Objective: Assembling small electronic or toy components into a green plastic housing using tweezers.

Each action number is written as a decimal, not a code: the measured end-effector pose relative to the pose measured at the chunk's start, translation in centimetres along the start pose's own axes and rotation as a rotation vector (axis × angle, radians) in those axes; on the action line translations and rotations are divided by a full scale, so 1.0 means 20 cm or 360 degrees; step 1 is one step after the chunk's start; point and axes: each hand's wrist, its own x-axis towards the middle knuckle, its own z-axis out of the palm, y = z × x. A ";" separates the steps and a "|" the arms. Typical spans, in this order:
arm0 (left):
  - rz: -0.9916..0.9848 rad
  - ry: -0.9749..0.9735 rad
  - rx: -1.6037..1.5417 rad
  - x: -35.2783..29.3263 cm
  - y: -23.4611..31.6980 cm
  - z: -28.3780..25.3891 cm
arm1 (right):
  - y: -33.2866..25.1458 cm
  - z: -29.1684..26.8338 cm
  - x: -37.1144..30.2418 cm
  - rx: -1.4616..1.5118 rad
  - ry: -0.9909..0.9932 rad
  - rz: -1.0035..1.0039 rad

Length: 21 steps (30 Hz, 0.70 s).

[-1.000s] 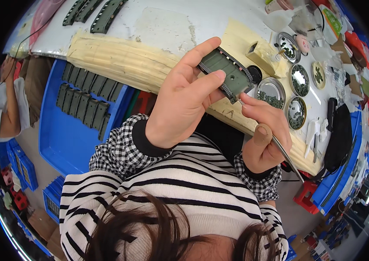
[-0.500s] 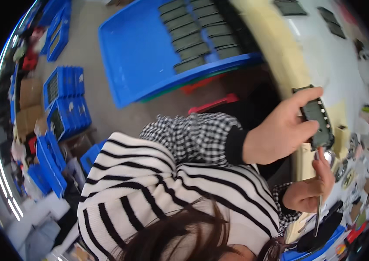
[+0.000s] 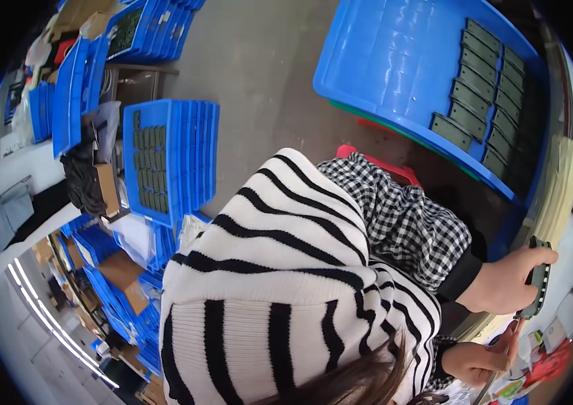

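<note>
A dark green, oblong plastic-looking part [image 3: 538,290] with a notched edge is held by my left hand [image 3: 502,283], the upper one, thumb and fingers wrapped round it. Below it, my right hand [image 3: 477,363] is closed on a slim grey metal tool [image 3: 486,388] whose shaft sticks out under the fist. The fingertips of my right hand are close to the part's lower end; whether the tool's tip touches it cannot be made out. Rows of similar green parts [image 3: 472,88] lie in a large blue tray [image 3: 381,67] beyond my left arm.
A white worktop [image 3: 570,196] with a yellowish edge [image 3: 551,185] runs down the right side, with several green parts on it. Under the blue tray shows a red stool-like piece [image 3: 401,174]. Stacked blue crates [image 3: 195,155] stand on the floor at left.
The whole view has swung, so my hands and the blue tray sit farther right and more crates show at left. Both hands keep their holds on the part and the tool.
</note>
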 end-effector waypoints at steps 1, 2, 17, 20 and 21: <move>0.0010 0.0018 -0.0017 0.01 0.00 -0.01 | -0.01 0.01 0.01 -0.0013 -0.0027 -0.0039; 0.0010 0.0027 -0.0030 0.01 0.01 -0.01 | -0.02 0.02 0.03 -0.0035 -0.0045 -0.0072; 0.0045 -0.0051 -0.0008 0.08 -0.08 0.07 | 0.00 -0.01 0.03 -0.0067 0.0042 0.0002; 0.0030 -0.0067 0.0003 0.08 -0.09 0.07 | 0.01 -0.02 0.03 -0.0057 0.0058 -0.0011; 0.0040 -0.0066 -0.0005 0.08 -0.08 0.07 | 0.01 -0.02 0.03 -0.0052 0.0060 -0.0017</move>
